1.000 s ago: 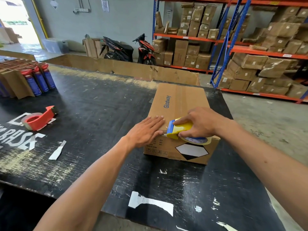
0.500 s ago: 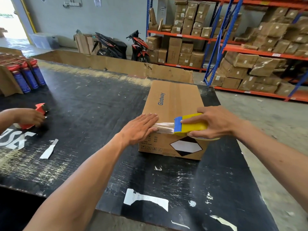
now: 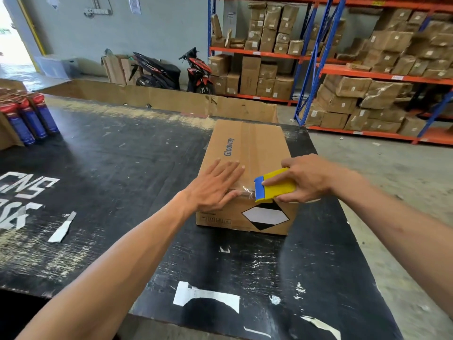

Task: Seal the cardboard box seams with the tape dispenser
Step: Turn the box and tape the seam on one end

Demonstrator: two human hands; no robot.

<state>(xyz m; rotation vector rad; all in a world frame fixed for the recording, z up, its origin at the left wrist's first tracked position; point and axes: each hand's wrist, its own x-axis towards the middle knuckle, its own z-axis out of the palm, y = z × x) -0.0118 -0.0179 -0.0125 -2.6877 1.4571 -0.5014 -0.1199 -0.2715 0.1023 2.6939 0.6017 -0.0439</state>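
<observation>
A brown cardboard box (image 3: 255, 148) printed "Glodway" lies on the black table (image 3: 122, 168), its long top seam running away from me. My left hand (image 3: 215, 185) lies flat with fingers spread on the box's near left top edge, pressing down clear tape. My right hand (image 3: 306, 177) grips the yellow and blue tape dispenser (image 3: 275, 185) at the near top edge. A short crinkled strip of clear tape (image 3: 244, 191) stretches between my left hand and the dispenser's blue blade end.
Several red-capped blue spray cans (image 3: 31, 119) stand at the table's far left. Paper scraps (image 3: 206, 295) stick to the table near me. A low cardboard wall (image 3: 171, 99) lines the far edge. Shelving with wrapped boxes (image 3: 367, 94) and two motorbikes (image 3: 171, 69) stand behind.
The dispenser has swung from resting on the box's near corner to a level position with tape drawn out, then moved back closer to my left hand. The red dispenser at left is out of view.
</observation>
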